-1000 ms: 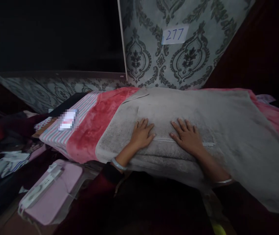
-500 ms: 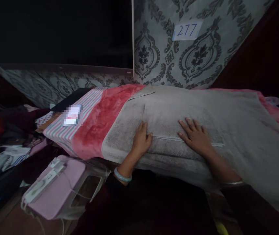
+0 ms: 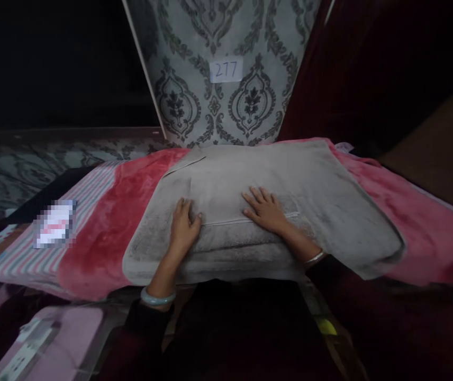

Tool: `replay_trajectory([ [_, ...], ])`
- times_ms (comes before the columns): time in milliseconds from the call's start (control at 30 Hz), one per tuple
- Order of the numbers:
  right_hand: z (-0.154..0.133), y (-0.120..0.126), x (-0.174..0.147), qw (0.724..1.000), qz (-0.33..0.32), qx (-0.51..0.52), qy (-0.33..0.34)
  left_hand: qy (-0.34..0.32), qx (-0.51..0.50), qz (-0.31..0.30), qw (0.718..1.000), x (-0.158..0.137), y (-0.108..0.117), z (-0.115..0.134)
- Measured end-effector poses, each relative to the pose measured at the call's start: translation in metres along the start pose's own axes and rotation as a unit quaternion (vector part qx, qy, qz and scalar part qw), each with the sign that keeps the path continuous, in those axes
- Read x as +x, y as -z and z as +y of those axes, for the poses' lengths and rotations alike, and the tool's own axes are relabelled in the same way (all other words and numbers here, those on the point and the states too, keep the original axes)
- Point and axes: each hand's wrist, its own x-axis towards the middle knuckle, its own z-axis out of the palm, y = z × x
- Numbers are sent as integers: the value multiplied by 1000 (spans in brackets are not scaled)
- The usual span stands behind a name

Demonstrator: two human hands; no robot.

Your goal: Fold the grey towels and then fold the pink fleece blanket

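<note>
A grey plush towel lies spread out in the middle, partly folded, with a pale hem line running across its near part. My left hand rests on it at the left end of that hem, fingers straight and the thumb apart. Flat on the towel farther right is my right hand, fingers spread, just above the hem's right part. Neither hand grips anything. Under the towel is a pink-red plush blanket, showing on both sides.
Left of the blanket is a striped cloth with a blurred-out phone-like object on it. A power strip lies on a pink lid at lower left. Behind are a dark screen and a wall with a paper marked 277.
My view has turned to the right, so everything appears farther left. Both hands stay flat at about the same spots on the towel.
</note>
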Motion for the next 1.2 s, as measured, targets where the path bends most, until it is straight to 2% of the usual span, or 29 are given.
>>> replay_trajectory([
  [100, 3, 18, 11, 999, -28, 28, -4, -70, 68, -55, 994, 34, 7, 25],
  [200, 11, 35, 24, 999, 3, 26, -30, -106, 142, -151, 972, 68, 0, 56],
  [267, 16, 37, 28, 998, 25, 8, -52, -113, 197, -191, 955, 80, -10, 68],
  [433, 25, 21, 21, 996, -12, -2, -84, -118, 286, -241, 920, 75, -34, 61],
  [633, 26, 18, 18, 995, -30, 13, -92, -125, 276, -220, 927, 69, -36, 51],
  [733, 26, 18, 13, 994, -31, 20, -106, -114, 263, -168, 943, 68, -34, 49],
  [833, 27, 13, 3, 991, -14, 32, -127, -62, 254, -94, 961, 67, -33, 45],
  [933, 30, 11, -6, 982, 9, 66, -176, 12, 220, -52, 974, 70, -31, 37],
  [1033, 41, 14, -9, 957, 39, 153, -243, 66, 171, -34, 983, 79, -26, 28],
  [1200, 72, 28, 0, 880, 55, 332, -336, 165, 68, -43, 983, 99, -13, 16],
])
